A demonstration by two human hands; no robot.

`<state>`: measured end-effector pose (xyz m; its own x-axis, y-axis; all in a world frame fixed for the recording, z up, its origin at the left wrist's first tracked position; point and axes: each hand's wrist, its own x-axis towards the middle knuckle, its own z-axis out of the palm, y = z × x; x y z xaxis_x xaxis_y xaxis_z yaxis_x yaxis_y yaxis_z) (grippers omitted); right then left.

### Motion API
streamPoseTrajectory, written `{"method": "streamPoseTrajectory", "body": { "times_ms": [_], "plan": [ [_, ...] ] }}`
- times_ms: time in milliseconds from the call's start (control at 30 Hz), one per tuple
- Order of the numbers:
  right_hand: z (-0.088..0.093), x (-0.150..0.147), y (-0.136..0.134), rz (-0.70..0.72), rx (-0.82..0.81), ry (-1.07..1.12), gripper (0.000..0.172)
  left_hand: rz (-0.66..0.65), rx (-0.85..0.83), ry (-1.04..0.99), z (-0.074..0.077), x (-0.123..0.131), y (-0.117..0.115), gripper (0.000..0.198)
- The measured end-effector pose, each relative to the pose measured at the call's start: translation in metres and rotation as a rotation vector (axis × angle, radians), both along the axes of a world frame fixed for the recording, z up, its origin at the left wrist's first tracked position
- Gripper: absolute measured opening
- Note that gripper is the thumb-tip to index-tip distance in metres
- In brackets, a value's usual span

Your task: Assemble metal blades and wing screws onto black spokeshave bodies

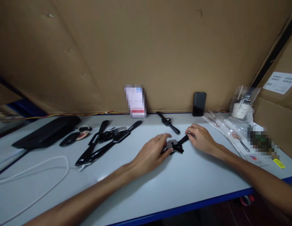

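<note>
A black spokeshave (pixel 179 146) with a grey blade at its middle lies between my hands, low over the table. My left hand (pixel 151 151) is closed around its left handle, with the thumb by the blade. The fingers of my right hand (pixel 202 138) pinch the end of its right handle. Behind them, an assembled spokeshave (pixel 168 122) rests on the table near the cardboard wall. Further left lie black spokeshave bodies (pixel 121 135), partly overlapping, with small dark parts and clear plastic among them.
A dark phone (pixel 199 104) and a blurred pinkish card (pixel 136 102) lean against the cardboard wall (pixel 160 56). Plastic sleeves (pixel 227 131) and a bagged white cup (pixel 240 110) sit at right. At left are a black case (pixel 46 132), a mouse (pixel 69 139) and a white cable (pixel 62 157).
</note>
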<state>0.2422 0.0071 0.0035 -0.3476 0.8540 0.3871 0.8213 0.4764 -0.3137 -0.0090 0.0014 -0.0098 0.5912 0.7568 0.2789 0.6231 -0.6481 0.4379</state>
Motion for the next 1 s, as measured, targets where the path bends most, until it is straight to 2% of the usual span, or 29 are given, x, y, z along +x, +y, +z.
{"method": "streamPoseTrajectory", "body": {
  "times_ms": [100,200,267,367,433,533,700,833,1000],
  "plan": [
    [0.003,0.003,-0.002,-0.032,0.050,-0.115,0.017,-0.131,0.078,-0.026,0.000,-0.001,0.000,0.050],
    [0.007,-0.001,-0.009,0.017,0.155,-0.150,0.021,-0.241,0.151,0.007,0.003,-0.001,0.000,0.043],
    [0.010,-0.004,-0.015,0.130,0.165,-0.151,0.028,-0.267,0.194,0.042,0.005,-0.002,0.000,0.038],
    [0.010,-0.008,-0.022,0.295,0.106,-0.187,0.036,-0.247,0.252,0.080,0.008,-0.003,0.001,0.029],
    [0.007,-0.011,-0.024,0.332,0.072,-0.204,0.036,-0.215,0.281,0.098,0.008,-0.004,0.001,0.026],
    [0.003,-0.014,-0.025,0.315,0.058,-0.197,0.036,-0.170,0.266,0.111,0.006,-0.004,0.002,0.026],
    [-0.002,-0.015,-0.026,0.267,0.041,-0.145,0.045,-0.206,0.215,0.097,0.006,-0.006,0.008,0.026],
    [-0.002,-0.016,-0.028,0.289,0.031,-0.118,0.046,-0.180,0.249,0.140,0.009,-0.010,0.015,0.022],
    [0.000,-0.017,-0.029,0.296,0.016,-0.172,0.045,-0.176,0.206,0.088,0.009,-0.011,0.017,0.023]
  ]
}}
